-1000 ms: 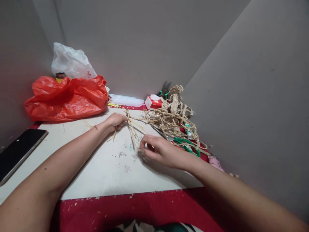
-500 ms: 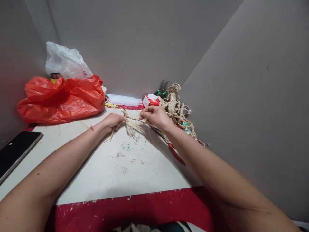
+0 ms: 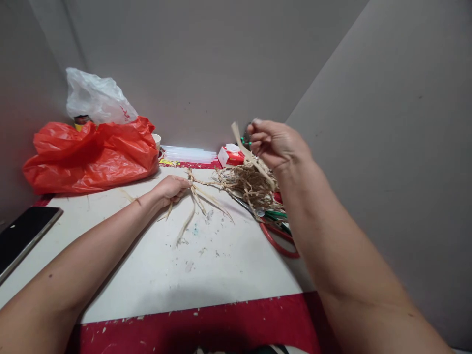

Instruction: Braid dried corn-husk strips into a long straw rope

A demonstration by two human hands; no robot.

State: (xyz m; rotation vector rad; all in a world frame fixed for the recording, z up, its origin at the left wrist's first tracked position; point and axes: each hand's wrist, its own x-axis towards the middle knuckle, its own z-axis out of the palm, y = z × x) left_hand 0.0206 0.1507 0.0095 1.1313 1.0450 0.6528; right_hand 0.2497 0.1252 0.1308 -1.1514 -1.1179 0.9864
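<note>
My left hand [image 3: 170, 189] rests on the white board [image 3: 155, 255] with its fingers closed on a bunch of pale straw strands [image 3: 201, 199]. The strands fan out toward me across the board. My right hand [image 3: 275, 142] is raised above the table's far right side. It is closed on a flat straw strip [image 3: 250, 156] that slants down into a tangled pile of braided straw cord [image 3: 247, 184].
A red plastic bag [image 3: 92, 155] with a white plastic bag [image 3: 94, 98] behind it lies at the back left. A dark phone [image 3: 22, 236] sits at the left edge. A red-and-white box [image 3: 230, 155], green-handled scissors [image 3: 275, 216] and a red ring [image 3: 276, 241] lie at the right. Grey walls close in.
My right hand went from the board near me to the strands by my left hand, then rose up and right with a straw strip. My left hand stayed put.
</note>
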